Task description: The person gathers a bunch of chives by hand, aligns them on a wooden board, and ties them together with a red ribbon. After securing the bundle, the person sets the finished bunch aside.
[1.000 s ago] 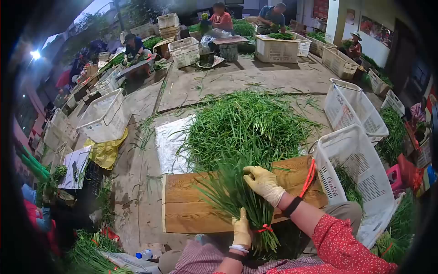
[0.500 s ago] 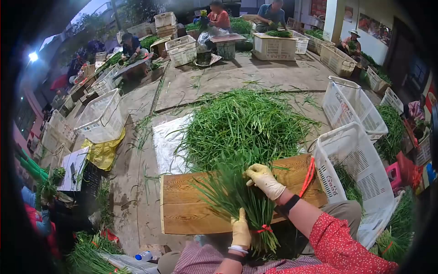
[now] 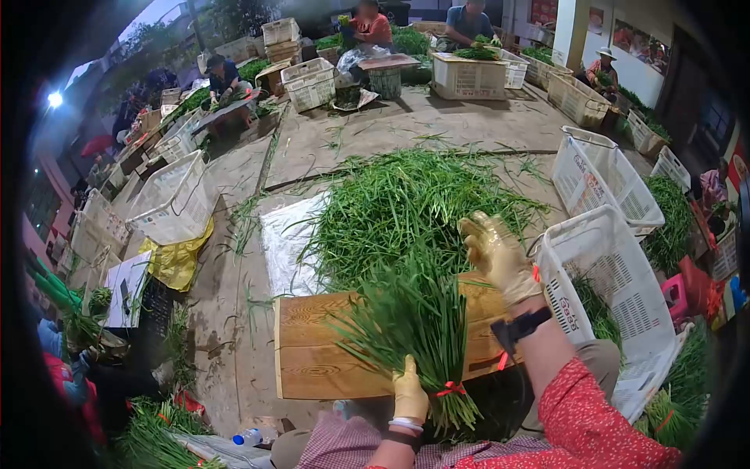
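Note:
In the head view my left hand, in a pale yellow glove, is closed around the lower left side of a bunch of chives. A red tie circles the bunch near its cut stalk ends, and its leaves fan up over a wood-grain board across my lap. My right hand, gloved too, is raised above the board's far right edge with its fingers apart and nothing in them. Behind the board lies a big heap of loose green chives, just left of that hand.
White plastic crates stand close on my right, with chives in and around them. To the left are another crate and a yellow sack. Tied bunches lie at lower left. Several people work farther back.
My right hand has left the chive bunch and moved up and to the right, its fingers spreading. The left hand keeps hold of the bunch in nearly the same place.

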Available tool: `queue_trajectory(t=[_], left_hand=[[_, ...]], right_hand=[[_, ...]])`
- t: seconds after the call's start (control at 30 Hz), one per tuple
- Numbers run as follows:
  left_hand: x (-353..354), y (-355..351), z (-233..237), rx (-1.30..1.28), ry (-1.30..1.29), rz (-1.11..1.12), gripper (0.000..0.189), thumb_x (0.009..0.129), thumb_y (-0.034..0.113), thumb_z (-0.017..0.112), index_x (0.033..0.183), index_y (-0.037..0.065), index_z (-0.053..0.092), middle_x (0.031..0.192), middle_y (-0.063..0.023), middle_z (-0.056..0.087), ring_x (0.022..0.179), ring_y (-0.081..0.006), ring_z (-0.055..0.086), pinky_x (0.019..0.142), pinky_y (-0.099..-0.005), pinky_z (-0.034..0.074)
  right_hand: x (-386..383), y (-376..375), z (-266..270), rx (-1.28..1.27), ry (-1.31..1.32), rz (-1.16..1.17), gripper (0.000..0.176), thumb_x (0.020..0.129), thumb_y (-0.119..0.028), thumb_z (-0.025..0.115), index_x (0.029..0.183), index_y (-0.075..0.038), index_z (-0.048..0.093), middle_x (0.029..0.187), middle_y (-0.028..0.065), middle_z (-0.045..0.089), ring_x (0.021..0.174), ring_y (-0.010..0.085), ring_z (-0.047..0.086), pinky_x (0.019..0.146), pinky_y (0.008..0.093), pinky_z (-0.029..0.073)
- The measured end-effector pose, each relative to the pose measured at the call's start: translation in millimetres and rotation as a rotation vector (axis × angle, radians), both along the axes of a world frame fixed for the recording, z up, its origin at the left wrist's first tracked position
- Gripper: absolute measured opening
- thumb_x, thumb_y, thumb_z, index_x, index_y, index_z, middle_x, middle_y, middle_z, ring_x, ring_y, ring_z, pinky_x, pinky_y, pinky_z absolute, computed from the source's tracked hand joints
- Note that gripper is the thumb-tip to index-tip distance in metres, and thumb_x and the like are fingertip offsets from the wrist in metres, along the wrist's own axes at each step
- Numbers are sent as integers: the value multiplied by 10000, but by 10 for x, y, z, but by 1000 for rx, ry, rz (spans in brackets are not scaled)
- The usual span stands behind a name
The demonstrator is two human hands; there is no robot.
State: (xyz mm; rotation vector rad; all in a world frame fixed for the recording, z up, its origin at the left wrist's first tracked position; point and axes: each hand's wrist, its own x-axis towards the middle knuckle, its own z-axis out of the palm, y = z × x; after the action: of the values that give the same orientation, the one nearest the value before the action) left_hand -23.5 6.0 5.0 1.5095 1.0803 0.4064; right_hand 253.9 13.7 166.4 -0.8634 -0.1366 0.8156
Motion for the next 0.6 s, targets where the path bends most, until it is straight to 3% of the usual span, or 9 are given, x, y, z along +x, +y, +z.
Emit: queue_trajectory(t=[0.07,0.2,0.33,0.4,0.47,0.5,0.53,0.57,0.6], left_hand=[[-95,2,-152,431,210,-225,548,893,-86,570,1424,-54,440,1301,-295,536,1167,-428,561,1023,-407,461],[-66,7,-126,459,157,-243,718,738,-209,527,1431,-38,450,1257,-401,517,1186,-513,540,1046,-438,448],[-45,-26,248,490,105,-322,702,759,-183,486,1447,-60,426,1214,-403,542,1125,-512,563,1015,-477,453],[30,-4,259,125,-161,-242,699,776,-175,494,1461,-71,404,1220,-351,571,1099,-447,593,993,-437,472],[32,95,-48,270,-296,-285,633,842,-90,530,1462,-65,408,1259,-303,578,1138,-379,602,999,-390,481],[53,106,47,189,-412,-278,586,895,16,545,1463,-45,415,1296,-274,571,1155,-364,603,999,-389,494],[74,115,144,106,-526,-272,554,948,122,561,1463,-25,422,1333,-244,563,1171,-349,605,999,-389,506],[188,88,255,-176,-664,-268,569,971,194,567,1482,6,403,1369,-227,547,1176,-359,605,1002,-419,513],[297,61,368,-461,-782,-228,588,993,267,574,1500,37,384,1405,-210,531,1181,-368,605,1004,-449,519]], right_hand=[[392,-339,-113,-255,-188,110,359,1011,-361,597,1140,-29,649,919,89,710,674,143,673,551,239,519],[-13,-909,-237,-1097,-665,1060,686,938,-568,617,1156,80,661,1005,172,739,761,176,695,609,273,534],[-695,-1257,-947,-611,-782,951,720,856,-602,716,1146,55,655,962,60,675,812,113,586,687,289,480],[-853,-1238,-784,-1049,-598,971,647,867,-550,733,1201,-2,652,973,1,650,841,108,556,717,291,459],[-1166,-1398,-582,-549,-232,624,495,931,-424,690,1302,-97,663,1160,-56,694,884,63,555,761,221,414],[-1046,-1465,-860,-604,-232,847,547,954,-409,650,1426,-143,577,1384,-6,608,1177,145,555,952,304,475],[-1145,-1537,-445,-538,-313,804,474,952,-413,651,1392,-240,619,1349,-49,632,1148,132,562,939,324,476],[-1121,-1753,-787,-207,-541,729,547,882,-461,726,1362,-216,636,1307,-38,651,1143,129,559,932,330,468],[-1130,-1475,-1513,-122,-104,636,667,830,-423,792,1421,-214,564,1327,-27,636,1195,151,540,959,360,455]])
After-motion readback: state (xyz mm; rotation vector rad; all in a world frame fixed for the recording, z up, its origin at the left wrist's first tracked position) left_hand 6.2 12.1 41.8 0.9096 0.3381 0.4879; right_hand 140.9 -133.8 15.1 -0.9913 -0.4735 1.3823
